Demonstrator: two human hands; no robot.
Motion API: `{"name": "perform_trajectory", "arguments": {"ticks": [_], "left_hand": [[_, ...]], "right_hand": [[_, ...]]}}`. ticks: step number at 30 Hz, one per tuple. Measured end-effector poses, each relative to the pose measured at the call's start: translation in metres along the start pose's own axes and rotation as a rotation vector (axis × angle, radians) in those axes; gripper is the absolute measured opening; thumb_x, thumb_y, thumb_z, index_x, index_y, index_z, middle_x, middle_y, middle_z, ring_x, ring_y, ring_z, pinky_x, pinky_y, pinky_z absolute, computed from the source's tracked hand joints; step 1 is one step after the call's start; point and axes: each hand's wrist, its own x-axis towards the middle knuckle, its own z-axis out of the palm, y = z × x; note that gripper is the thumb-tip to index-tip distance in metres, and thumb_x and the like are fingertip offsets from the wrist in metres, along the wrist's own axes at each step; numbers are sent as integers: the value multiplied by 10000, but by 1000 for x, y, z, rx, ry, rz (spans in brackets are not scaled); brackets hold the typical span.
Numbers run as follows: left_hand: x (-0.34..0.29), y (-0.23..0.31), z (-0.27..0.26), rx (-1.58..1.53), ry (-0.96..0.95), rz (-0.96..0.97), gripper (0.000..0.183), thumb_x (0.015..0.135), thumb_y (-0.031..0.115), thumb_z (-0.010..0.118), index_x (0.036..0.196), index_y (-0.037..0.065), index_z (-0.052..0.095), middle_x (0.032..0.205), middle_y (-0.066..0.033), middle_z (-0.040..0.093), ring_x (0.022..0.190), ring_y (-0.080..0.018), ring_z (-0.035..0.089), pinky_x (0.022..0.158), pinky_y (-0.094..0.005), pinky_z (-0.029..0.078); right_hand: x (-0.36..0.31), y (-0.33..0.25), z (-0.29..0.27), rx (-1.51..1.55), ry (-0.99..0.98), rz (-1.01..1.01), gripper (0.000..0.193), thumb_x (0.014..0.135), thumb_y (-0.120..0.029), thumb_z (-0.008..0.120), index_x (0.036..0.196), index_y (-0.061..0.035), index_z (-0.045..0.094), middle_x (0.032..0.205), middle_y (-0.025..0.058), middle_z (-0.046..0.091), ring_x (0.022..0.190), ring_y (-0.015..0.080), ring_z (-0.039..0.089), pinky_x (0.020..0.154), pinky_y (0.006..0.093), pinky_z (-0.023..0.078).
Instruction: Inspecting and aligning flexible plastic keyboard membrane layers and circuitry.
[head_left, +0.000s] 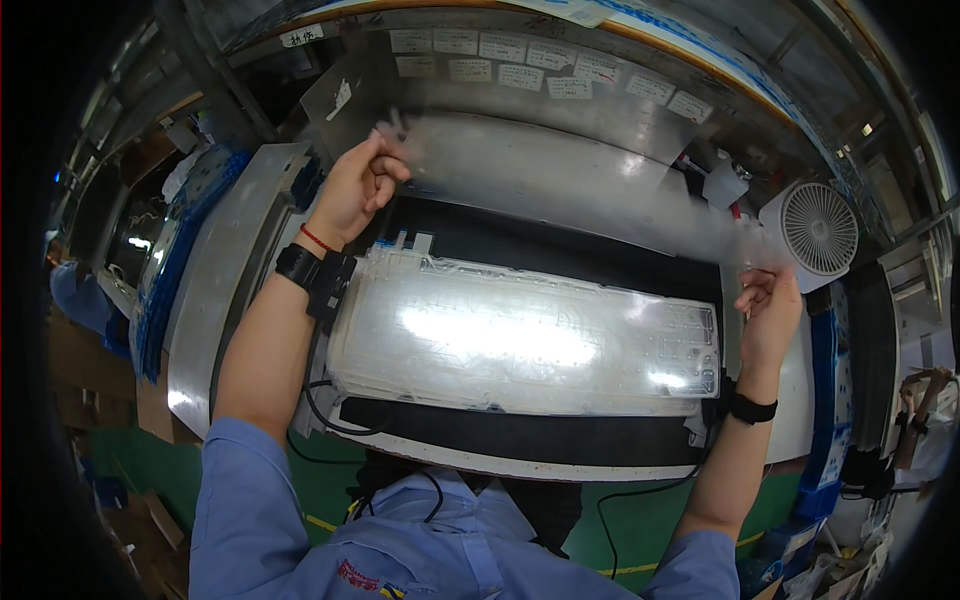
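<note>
My left hand is raised beyond the left end of the bench, thumb and fingers pinched together. On the far right, my right hand pinches in the same way. Between them stretches a thin, see-through plastic film, blurred by motion, its two ends at my fingertips. Below it lies a long, flat, translucent panel with moulded edges and bright glare, seemingly the top of a stack. Small blue and white tabs stick up at its far left corner. Neither hand touches the panel.
The panel rests on a black mat over a white-edged bench. A round white fan stands at the back right. Paper labels line the metal back panel. Cables hang near both my forearms. Blue bins stand at the right.
</note>
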Motion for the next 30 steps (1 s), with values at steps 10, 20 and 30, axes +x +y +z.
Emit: {"name": "perform_trajectory", "arguments": {"ticks": [10,20,30], "left_hand": [[4,-4,13,379,100,-71,202,965,231,505,1058,63,568,905,-2,625,669,-14,498,500,-147,352],[5,-8,2,206,76,-106,180,978,185,486,1063,40,548,917,-20,606,596,-6,447,517,-134,353],[11,-14,-4,84,260,-81,414,985,201,460,1329,-17,388,1153,-129,578,869,-105,581,792,-221,489]], "right_hand": [[-1,0,4,-122,-150,-53,399,917,-32,543,1299,24,439,825,29,593,611,45,489,559,187,429],[3,6,-2,-172,-162,-21,435,927,-83,538,1335,5,413,865,21,599,633,48,523,554,171,425],[2,14,-3,-507,-228,75,320,917,-193,586,1185,-19,559,876,19,614,728,76,545,664,215,427]]}}
